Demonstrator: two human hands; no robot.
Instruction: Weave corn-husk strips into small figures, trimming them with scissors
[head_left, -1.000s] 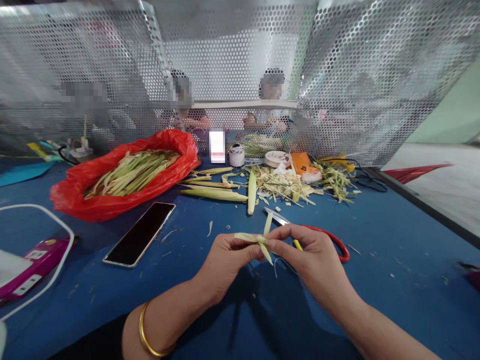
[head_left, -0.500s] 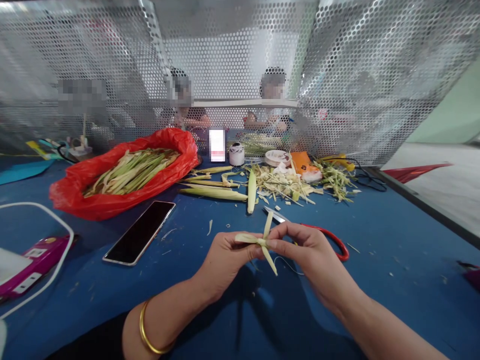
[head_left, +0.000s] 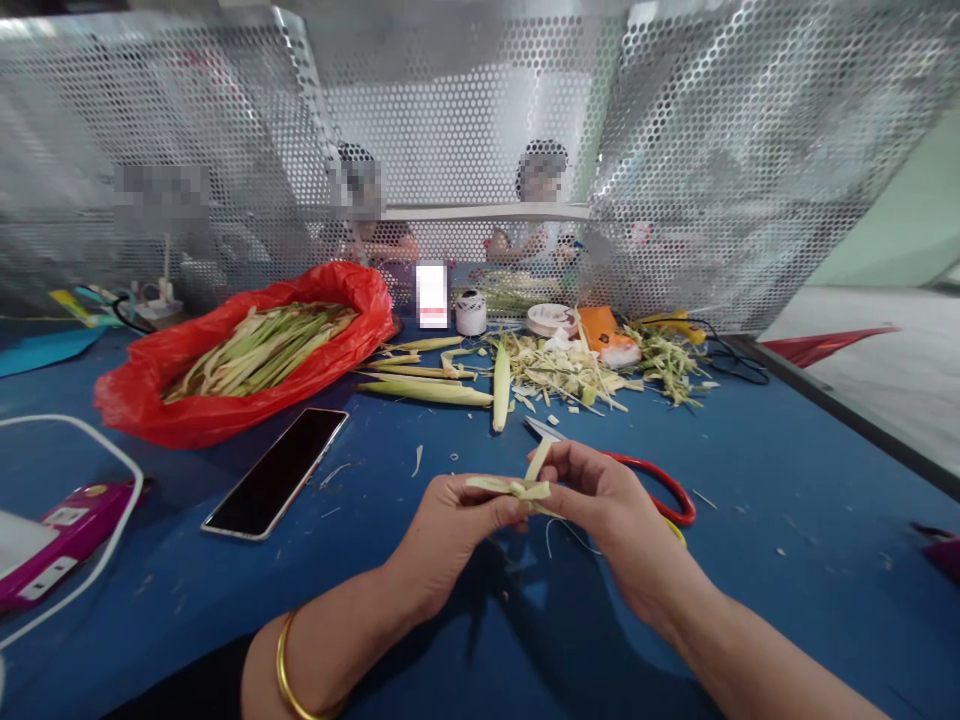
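Note:
Between my hands is a small knotted piece of pale green corn husk strips (head_left: 519, 489), with ends sticking out to the left, up and right. My left hand (head_left: 471, 520) pinches its left side between thumb and fingers; a gold bangle circles that wrist. From the right, my right hand (head_left: 600, 495) pinches the piece with thumb and forefinger. A thin pale thread loops below the fingers. Red-handled scissors (head_left: 671, 492) lie behind my right hand, which covers part of them. Further off, a loose husk leaf (head_left: 501, 388) points toward me.
A red plastic bag (head_left: 225, 425) of husk strips stands back left, with a phone (head_left: 277, 475) before it. Husk scraps (head_left: 570, 368), a thread spool (head_left: 471, 313) and a tape roll (head_left: 551, 319) sit at the back. A purple power strip (head_left: 67, 545) lies left. Two people sit behind the perforated screen (head_left: 465, 110).
The knotted husk has turned in my fingers: the strip that pointed down toward me now folds to the right. My right fingers have shifted slightly, and the view has moved a little.

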